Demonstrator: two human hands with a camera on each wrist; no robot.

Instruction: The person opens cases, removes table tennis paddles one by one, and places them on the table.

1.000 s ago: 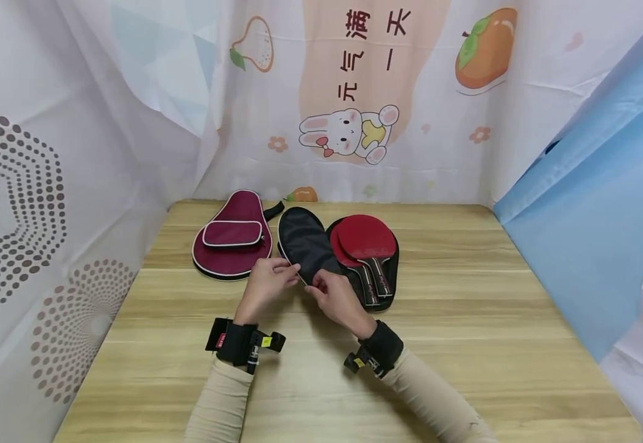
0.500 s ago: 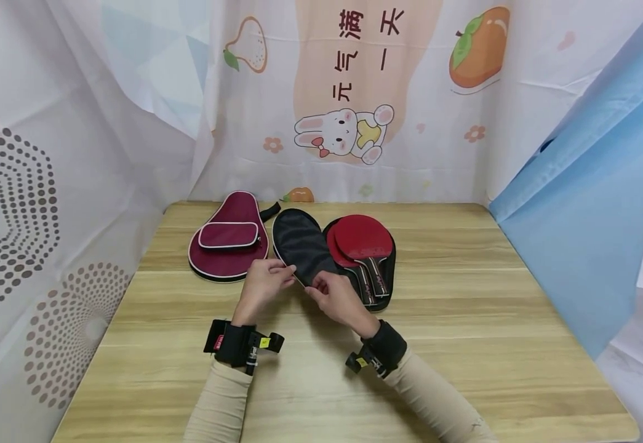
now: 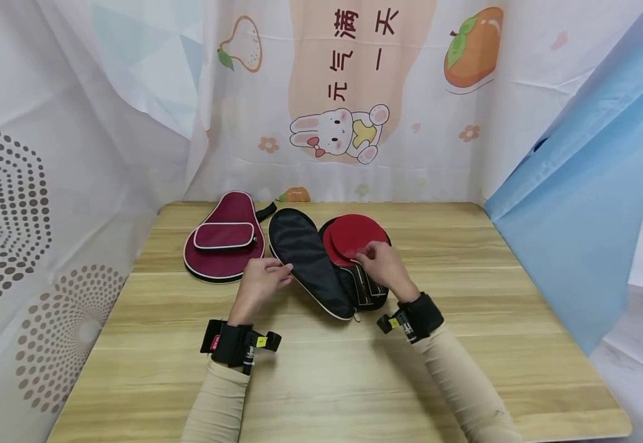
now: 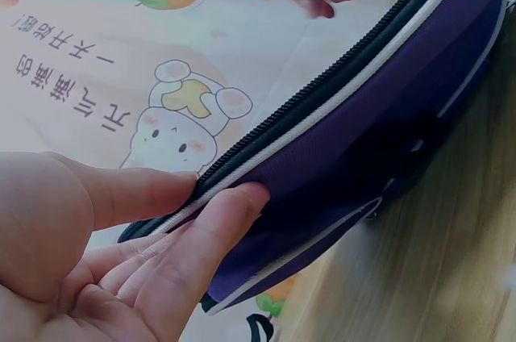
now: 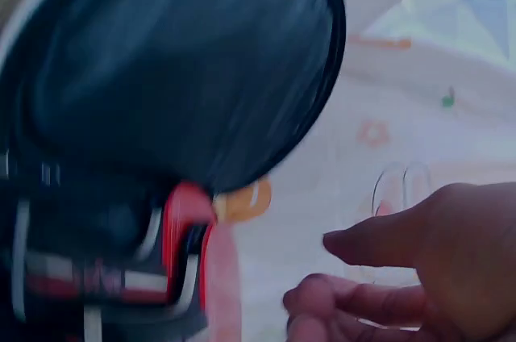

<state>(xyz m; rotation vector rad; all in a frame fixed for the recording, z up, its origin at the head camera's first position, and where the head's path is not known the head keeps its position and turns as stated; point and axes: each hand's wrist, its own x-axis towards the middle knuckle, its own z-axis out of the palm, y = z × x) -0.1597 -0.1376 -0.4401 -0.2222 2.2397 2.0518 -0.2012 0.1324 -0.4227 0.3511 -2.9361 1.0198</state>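
Observation:
My left hand (image 3: 260,284) pinches the rim of the raised lid of an open paddle case (image 3: 306,261) between thumb and fingers. In the left wrist view the lid's purple outside (image 4: 347,140) shows, with white piping and black zipper teeth along its edge. Its black lining faces the right wrist camera. Two red table tennis paddles (image 3: 357,231) lie overlapping in the other half of the case, handles toward me. My right hand (image 3: 386,269) hovers over them, fingers relaxed, covering part of the handles. In the right wrist view its thumb and fingers (image 5: 375,302) stand apart with nothing between them.
A maroon paddle case (image 3: 227,261) with a small front pocket and black strap lies closed at the back left of the wooden table (image 3: 321,375). A printed curtain (image 3: 426,166) hangs behind the table, with more cloth at both sides.
My right hand has let go of the lid's edge and moved right, over the paddles. My left hand keeps its pinch on the lid. The view has shifted slightly.

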